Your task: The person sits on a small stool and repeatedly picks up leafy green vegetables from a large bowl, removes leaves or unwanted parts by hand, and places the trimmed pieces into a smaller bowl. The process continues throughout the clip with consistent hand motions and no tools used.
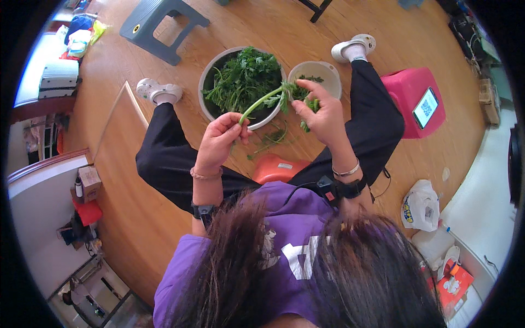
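My left hand (224, 137) pinches the lower end of a green leafy stalk (259, 102), which rises to the right. At its leafy top is my right hand (322, 110), with bits of greens (312, 105) between the curled fingers and the palm. Beyond my hands, a large round basin (202, 88) holds a heap of leafy greens (248, 78). Close on its right stands a smaller white bowl (333, 78) with some greens inside, partly hidden by my right hand. Loose stems (274, 139) lie on the wood floor between my hands.
An orange plastic seat (272, 166) is between my legs. A pink stool (414, 90) with a phone (425, 108) on it stands to the right. A grey plastic stool (164, 28) is at the upper left. A white plastic bag (421, 205) lies at the lower right.
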`<state>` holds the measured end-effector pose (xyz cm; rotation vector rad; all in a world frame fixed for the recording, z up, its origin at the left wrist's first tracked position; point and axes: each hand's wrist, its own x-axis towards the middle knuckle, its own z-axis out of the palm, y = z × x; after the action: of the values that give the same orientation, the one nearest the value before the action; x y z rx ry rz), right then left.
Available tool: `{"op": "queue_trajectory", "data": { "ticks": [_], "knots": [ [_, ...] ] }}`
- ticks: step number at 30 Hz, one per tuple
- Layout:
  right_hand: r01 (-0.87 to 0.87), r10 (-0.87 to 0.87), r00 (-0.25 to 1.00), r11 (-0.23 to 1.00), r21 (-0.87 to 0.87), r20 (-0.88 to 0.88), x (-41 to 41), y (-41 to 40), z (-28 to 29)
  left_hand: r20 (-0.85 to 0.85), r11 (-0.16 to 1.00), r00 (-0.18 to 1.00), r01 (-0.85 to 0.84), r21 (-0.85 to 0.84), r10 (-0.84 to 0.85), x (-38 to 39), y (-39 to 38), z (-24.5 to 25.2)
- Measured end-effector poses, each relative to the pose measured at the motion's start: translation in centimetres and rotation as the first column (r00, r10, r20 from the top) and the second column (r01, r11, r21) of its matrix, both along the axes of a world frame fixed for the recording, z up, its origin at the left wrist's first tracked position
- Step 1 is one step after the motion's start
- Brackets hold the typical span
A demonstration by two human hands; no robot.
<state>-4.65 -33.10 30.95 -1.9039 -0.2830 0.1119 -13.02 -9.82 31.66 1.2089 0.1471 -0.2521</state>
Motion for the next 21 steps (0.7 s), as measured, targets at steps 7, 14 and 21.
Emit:
{"op": "queue_trajectory", "data": {
  "ticks": [7,14,21],
  "knots": [
    [-0.203,0.214,0.967,0.975,-0.090,0.140,-0.4,0.7,-0.7,-0.003,0.962,0.993,0.111,0.248,-0.114,-0.3,0.7,1.9],
    [-0.180,0.308,0.904,0.903,-0.390,0.298,-2.3,1.7,-2.1,-0.011,0.891,0.946,0.310,0.332,-0.325,-0.2,0.6,3.4],
    [-0.143,0.378,0.791,0.879,-0.455,0.481,-4.3,3.6,-3.4,-0.252,0.770,0.916,0.400,0.496,-0.313,1.1,-2.3,-0.1]
  ]
}}
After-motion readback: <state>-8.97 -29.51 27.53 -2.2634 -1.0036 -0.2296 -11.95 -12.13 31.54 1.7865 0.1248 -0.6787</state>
